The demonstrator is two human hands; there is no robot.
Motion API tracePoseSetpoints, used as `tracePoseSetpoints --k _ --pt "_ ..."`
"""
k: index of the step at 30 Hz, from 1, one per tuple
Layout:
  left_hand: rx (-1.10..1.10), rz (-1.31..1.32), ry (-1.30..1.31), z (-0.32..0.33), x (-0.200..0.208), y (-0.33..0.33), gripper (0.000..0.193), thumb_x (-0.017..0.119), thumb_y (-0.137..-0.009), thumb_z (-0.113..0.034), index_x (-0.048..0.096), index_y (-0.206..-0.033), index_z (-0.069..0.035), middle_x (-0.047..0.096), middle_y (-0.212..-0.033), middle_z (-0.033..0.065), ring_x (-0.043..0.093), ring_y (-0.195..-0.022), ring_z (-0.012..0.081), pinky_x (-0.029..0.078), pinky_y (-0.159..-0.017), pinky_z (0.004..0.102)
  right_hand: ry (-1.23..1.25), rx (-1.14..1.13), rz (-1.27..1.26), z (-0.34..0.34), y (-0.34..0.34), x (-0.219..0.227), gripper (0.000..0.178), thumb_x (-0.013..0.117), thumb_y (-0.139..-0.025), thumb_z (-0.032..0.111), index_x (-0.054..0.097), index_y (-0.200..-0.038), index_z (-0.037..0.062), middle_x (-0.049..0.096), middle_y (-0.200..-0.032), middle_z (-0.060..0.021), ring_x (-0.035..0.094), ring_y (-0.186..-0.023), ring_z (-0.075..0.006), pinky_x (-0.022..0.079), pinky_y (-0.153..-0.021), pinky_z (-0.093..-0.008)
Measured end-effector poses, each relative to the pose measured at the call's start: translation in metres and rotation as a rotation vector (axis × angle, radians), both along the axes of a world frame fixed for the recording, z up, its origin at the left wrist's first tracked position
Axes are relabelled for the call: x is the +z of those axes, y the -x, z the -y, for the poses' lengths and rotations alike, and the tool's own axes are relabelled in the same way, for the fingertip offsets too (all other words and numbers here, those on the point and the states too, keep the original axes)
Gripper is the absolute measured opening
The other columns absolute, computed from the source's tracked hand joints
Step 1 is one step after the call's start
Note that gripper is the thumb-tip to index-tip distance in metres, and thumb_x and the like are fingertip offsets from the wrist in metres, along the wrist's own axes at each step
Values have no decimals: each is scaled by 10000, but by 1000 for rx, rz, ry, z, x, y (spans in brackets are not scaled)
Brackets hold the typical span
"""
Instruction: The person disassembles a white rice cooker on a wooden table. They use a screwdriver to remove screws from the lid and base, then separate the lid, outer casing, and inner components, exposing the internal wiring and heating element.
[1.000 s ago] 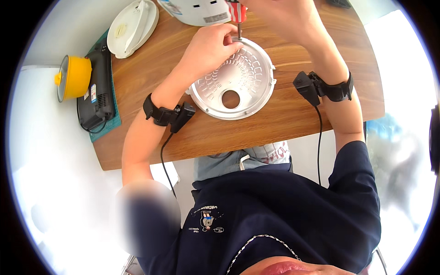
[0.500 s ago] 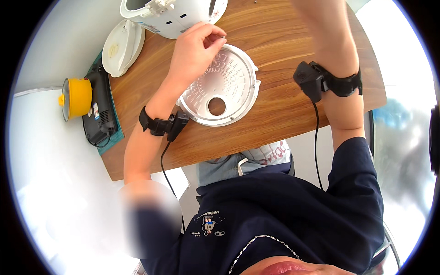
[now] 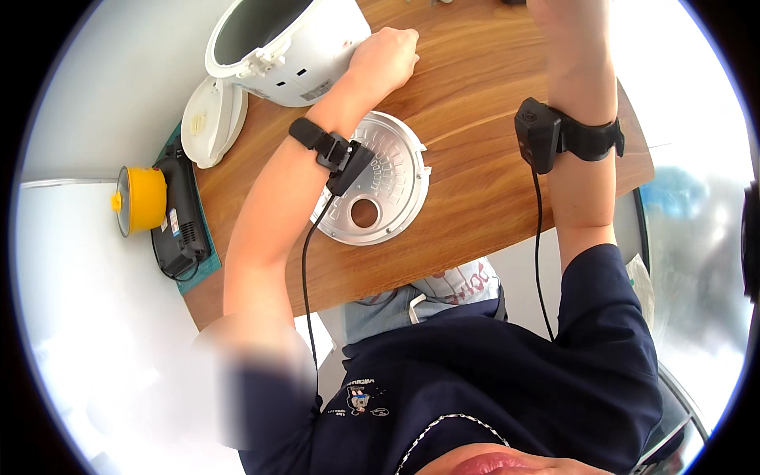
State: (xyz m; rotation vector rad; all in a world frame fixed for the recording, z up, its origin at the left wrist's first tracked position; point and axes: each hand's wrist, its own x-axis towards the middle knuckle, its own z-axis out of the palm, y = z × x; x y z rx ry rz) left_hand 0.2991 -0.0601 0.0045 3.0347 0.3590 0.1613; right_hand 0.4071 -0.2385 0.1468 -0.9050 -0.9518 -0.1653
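Note:
My left hand (image 3: 386, 59) reaches over the wooden table beside the white pot-shaped appliance body (image 3: 317, 59). Its fingers are curled closed, and whatever they may hold is hidden. Below that wrist lies a round silver metal lid plate (image 3: 400, 207) with a round hole near its front edge; my left forearm and its black wrist strap cover part of it. Only my right forearm shows, with another black strapped device on it. The arm runs out past the top edge, so the right hand is out of sight.
A white plastic cover (image 3: 207, 123) leans beside the appliance body. At the left are a yellow pot (image 3: 144, 199) and a black device (image 3: 180, 214) on a green mat (image 3: 209, 261). Small objects (image 3: 442, 1) show at the table's far edge. Black cables hang from both wrist devices.
My left hand has moved forward and right, from above the lid plate to beside the appliance body. The view has shifted, showing more of the appliance's open top. The right arm still reaches forward.

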Motion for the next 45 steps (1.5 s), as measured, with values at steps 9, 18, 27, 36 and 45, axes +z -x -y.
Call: tracePoseSetpoints --k 9,18,27,36,45 --pt "-70 147 162 13 32 48 279 730 -922 -196 674 -1138 -29 727 -969 150 703 -895 341 549 -822 435 259 98 81 21 18 8 346 678 -938 41 674 -1271 -52 722 -985 -86 658 -802 -116 539 -688 -247" --pt "-204 23 389 16 36 143 349 779 -854 -115 713 -1192 -62 647 -1133 78 626 -1043 287 496 -966 366 463 491 219 10 37 0 332 703 -900 -1 708 -1228 -53 713 -908 -63 660 -764 -87 567 -694 -216" --pt "185 125 656 -47 9 204 247 716 -886 -50 758 -1127 -81 637 -1010 74 646 -935 221 527 -849 324 579 718 159 -13 100 -13 355 681 -884 -124 696 -1231 -52 733 -1078 -96 682 -936 -113 576 -843 -253" --pt "108 302 593 -25 24 207 259 692 -893 -18 729 -1147 -54 654 -1087 65 647 -1017 217 525 -887 337 543 724 6 -50 106 -48 378 691 -908 -110 662 -1279 -48 697 -1200 -118 679 -1055 -152 582 -922 -296" --pt "33 242 820 2 9 197 226 705 -912 -49 716 -1136 -21 620 -1085 30 629 -916 169 511 -804 316 602 685 -86 -42 122 -35 365 684 -912 -99 630 -1273 -85 664 -1191 -149 703 -1033 -218 642 -858 -329"
